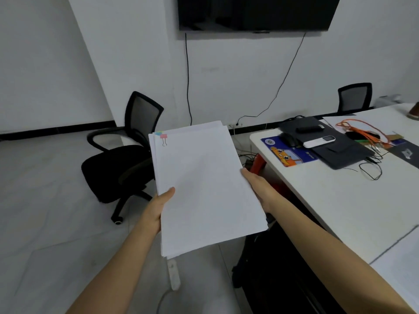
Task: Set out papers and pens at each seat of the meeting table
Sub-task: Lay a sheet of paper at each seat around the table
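A thick stack of white papers (204, 184) is held in the air in front of me, over the floor and left of the white meeting table (322, 200). A pink binder clip (163, 137) sits at the stack's top left corner. My left hand (158, 209) grips the stack's left edge, thumb on top. My right hand (258, 189) holds the right edge, with its fingers hidden under the sheets. No pens are visible.
A black mesh chair (127, 155) stands on the floor to the left, another chair (354, 97) at the table's far side. On the table lie a mouse on a blue pad (288, 152), a dark sleeve, remotes and orange cables (362, 130). A power strip (173, 274) lies on the floor below.
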Available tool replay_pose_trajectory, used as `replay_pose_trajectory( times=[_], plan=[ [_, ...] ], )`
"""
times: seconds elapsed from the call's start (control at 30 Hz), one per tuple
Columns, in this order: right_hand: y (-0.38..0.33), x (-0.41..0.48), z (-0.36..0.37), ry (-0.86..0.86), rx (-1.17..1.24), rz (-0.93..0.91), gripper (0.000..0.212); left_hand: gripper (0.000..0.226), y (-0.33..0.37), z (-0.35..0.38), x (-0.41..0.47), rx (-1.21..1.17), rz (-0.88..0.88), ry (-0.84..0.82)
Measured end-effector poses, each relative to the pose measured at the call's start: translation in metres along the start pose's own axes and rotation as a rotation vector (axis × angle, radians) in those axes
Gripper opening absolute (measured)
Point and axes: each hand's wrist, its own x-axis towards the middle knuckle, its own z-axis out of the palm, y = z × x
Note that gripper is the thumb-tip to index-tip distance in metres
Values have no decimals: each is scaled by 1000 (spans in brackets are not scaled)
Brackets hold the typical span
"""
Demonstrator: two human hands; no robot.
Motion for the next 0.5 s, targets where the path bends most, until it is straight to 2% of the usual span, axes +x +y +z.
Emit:
replay_pose_trajectory(
  times=[0.1,0.13,0.3,0.43,0.5],
  plan=[
    [-11,38,0,44,-19,-22,47,84,14,-7,34,6,-31,-27],
    [-18,51,-1,59,-26,-33,51,92,18,-9,50,8,-33,-41],
    [-54,133,-21,180,35,-122,76,98,57,-3,123,49,20,-109],
    [-115,186,-33,201,77,-216,63,98,101,13,186,80,57,-125],
    [-146,215,-39,191,70,-298,64,96,120,19,212,127,69,-138]
  ],
)
